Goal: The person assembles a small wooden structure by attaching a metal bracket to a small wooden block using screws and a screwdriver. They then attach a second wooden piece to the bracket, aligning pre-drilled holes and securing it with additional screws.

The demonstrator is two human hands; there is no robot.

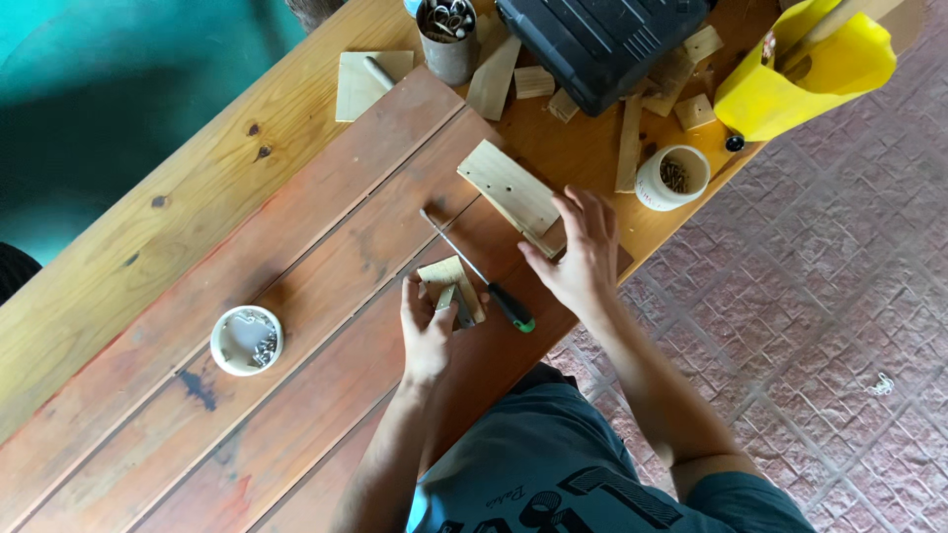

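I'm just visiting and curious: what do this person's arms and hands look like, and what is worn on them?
Both arms are bare from the short sleeves down. The left hand and right hand wear no gloves; no rings, watch or bands are visible. The T-shirt is dark grey-blue with a black and white print on the front.

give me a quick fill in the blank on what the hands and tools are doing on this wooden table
1. The left hand holds a small ____ block.
2. The right hand rests on a flat board that has small ____ drilled in it.
3. The screwdriver lying between the hands has a black and ____ handle.
4. The white tub near the left hand holds metal ____.

Missing words: wooden; holes; green; screws
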